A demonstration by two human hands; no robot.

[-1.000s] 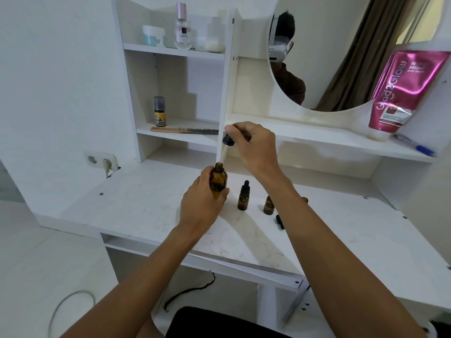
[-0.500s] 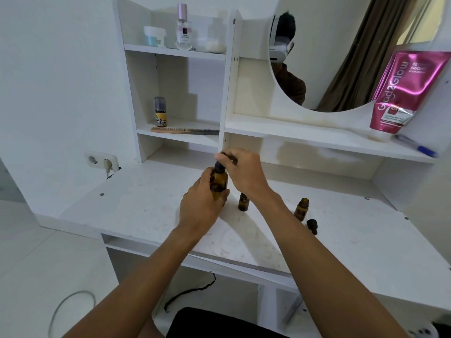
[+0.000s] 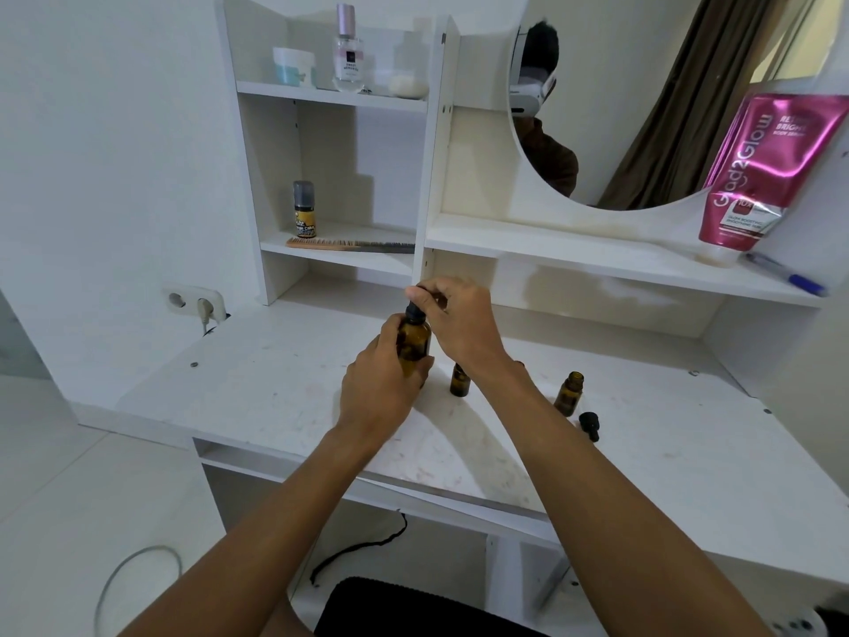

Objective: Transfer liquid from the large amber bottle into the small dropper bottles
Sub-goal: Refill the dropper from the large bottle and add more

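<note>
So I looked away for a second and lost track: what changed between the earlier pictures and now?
The right hand came down from above the large amber bottle, lowering the dropper cap into its neck; it now grips the cap seated on top. The left hand kept hold of the bottle. The small bottles, one capped and one open, and the loose cap stayed on the desk.

Home vanity, round mirror, perfume, hairbrush
</note>
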